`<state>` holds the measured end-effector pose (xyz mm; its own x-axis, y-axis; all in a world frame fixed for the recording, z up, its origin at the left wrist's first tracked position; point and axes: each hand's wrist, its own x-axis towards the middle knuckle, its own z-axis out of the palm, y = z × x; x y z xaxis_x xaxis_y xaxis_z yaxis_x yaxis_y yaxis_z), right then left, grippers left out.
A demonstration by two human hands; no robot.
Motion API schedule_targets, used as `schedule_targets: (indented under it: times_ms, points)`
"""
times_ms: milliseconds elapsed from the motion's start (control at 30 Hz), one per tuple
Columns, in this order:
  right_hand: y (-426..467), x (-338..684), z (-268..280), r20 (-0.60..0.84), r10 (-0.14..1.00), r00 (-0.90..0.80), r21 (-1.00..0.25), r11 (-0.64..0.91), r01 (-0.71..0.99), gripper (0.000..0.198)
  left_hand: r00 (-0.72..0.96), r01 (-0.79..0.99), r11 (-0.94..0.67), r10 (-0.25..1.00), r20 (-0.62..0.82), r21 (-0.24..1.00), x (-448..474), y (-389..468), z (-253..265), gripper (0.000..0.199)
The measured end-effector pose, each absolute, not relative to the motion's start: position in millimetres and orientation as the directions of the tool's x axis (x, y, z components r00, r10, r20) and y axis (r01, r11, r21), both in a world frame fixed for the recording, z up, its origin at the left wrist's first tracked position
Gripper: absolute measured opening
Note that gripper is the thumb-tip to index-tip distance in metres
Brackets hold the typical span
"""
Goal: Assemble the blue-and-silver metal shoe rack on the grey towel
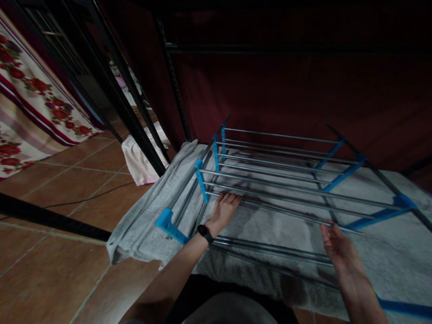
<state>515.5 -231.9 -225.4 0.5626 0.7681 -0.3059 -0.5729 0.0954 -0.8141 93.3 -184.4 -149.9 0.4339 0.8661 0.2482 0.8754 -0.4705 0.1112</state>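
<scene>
A rack of grey metal rods with blue plastic brackets (pixel 201 180) lies on a grey towel-like cloth (pixel 270 225). My left hand (pixel 225 208), with a dark band on its wrist, is closed over the left part of the nearest lower metal rod (pixel 280 208), close to a blue bracket. Farther right, my right hand (pixel 337 240) pinches the same rod between thumb and fingers near its right end. That end passes by the blue right-hand bracket (pixel 367 218); whether it sits in a hole there I cannot tell.
Several loose metal rods (pixel 270 249) lie on the cloth in front of me. Another blue piece (pixel 405 308) is at the lower right. Black metal posts (pixel 111 90) rise at the left. A striped cloth (pixel 141 155) and a dark cable (pixel 91 198) lie on the tiled floor.
</scene>
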Motion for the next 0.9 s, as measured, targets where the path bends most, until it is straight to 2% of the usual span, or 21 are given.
schedule_targets:
  times_ms: [100,367,567,733,900]
  points:
    - [-231,515,-227,-0.359,0.726,0.587,-0.802,0.082,-0.592,0.011,0.440,0.871,-0.476,0.866,0.238,0.121,92,-183,-153,0.045]
    - [-233,510,-228,-0.367,0.727,0.581,-0.777,0.104,-0.621,0.010,0.453,0.861,-0.494,0.852,0.264,0.116,93,-179,-157,0.045]
    - [-239,503,-218,-0.322,0.757,0.569,-0.783,0.125,-0.609,0.015,0.465,0.847,-0.515,0.838,0.287,0.130,90,-176,-162,0.049]
    - [-239,499,-212,-0.347,0.764,0.545,-0.752,0.120,-0.648,0.017,0.460,0.855,-0.508,0.836,0.298,0.103,87,-173,-171,0.050]
    - [-237,499,-214,-0.285,0.788,0.546,-0.750,0.171,-0.639,0.020,0.471,0.860,-0.508,0.828,0.304,0.052,87,-174,-170,0.046]
